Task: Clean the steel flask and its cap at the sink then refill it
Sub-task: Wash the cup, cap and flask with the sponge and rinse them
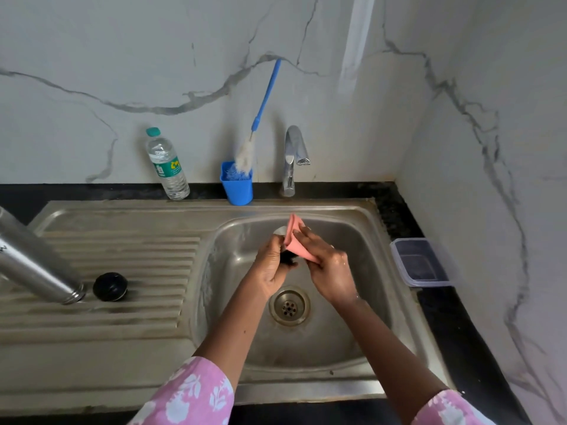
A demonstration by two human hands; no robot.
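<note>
Half done at most: left grip [272, 266] clamped round the cap [280, 231] over the sink [306, 210], right grip [329, 273] pinching a pink cloth [296, 242] against it; steel flask [33, 262] lies on the drainboard (mouth open, stopper [109, 286] beside it), refill yet to come.

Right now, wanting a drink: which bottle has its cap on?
The plastic bottle, teal cap on; the steel flask rests uncapped, mouth down.

Two hands [271, 268] [333, 271]; one flask [33, 259]; one cap [288, 258]; one stopper [110, 286]; one cloth [296, 244]; one bottle [167, 167]
</note>
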